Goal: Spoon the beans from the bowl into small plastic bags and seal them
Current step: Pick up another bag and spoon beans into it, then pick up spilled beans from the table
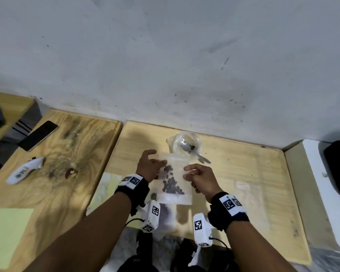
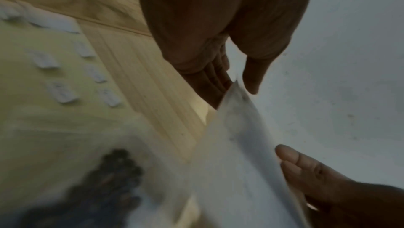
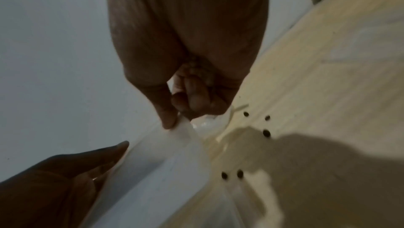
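Observation:
A small clear plastic bag (image 1: 177, 169) holding dark beans (image 1: 172, 185) hangs above the wooden table between my hands. My right hand (image 1: 196, 174) pinches the bag's top right edge between thumb and curled fingers (image 3: 192, 100). My left hand (image 1: 151, 165) is at the bag's left edge with its fingers (image 2: 213, 83) straight and the thumb held apart; the bag's corner (image 2: 237, 86) lies between them. Behind the bag stands a clear bowl (image 1: 178, 140) with a metal spoon (image 1: 193, 152) and a few beans in it.
Loose beans (image 3: 266, 133) lie on the table under my right hand. A filled bag (image 1: 165, 213) lies near the front edge, empty bags (image 1: 247, 193) to the right, a label sheet (image 1: 106, 185) to the left. A phone (image 1: 38, 138) and a white device (image 1: 26, 169) lie on the left board.

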Demonstrator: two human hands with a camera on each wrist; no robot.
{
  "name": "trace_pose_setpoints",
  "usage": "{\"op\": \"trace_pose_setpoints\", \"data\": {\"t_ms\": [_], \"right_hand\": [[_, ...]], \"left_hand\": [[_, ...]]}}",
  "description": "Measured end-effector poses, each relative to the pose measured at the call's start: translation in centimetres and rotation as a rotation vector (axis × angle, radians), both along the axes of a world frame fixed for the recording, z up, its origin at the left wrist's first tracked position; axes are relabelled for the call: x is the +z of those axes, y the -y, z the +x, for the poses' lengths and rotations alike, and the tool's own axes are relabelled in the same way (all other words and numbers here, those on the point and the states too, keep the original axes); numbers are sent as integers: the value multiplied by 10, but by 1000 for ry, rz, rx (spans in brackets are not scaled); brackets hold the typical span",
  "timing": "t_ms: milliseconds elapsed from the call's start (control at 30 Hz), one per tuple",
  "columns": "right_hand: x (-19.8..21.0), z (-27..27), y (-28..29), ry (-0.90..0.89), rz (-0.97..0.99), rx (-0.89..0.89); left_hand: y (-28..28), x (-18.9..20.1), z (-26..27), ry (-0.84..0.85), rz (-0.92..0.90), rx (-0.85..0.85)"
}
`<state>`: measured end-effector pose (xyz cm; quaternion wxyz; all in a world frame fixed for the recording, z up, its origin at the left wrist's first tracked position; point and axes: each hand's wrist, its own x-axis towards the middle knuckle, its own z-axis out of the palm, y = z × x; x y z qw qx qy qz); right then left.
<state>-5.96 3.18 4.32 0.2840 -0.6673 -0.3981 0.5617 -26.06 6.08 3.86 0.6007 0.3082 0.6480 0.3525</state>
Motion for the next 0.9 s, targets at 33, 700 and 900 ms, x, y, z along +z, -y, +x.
{"op": "trace_pose_setpoints", "data": {"t_ms": [33, 700, 900], "right_hand": [[-7, -3, 4, -6, -16, -32], [-61, -6, 32, 155, -60, 304], [-45, 75, 28, 151, -39, 7]], "left_hand": [[7, -1, -5, -3, 4, -31], [34, -44, -44, -633, -31, -421], [6, -34, 33, -469, 76, -437]]}}
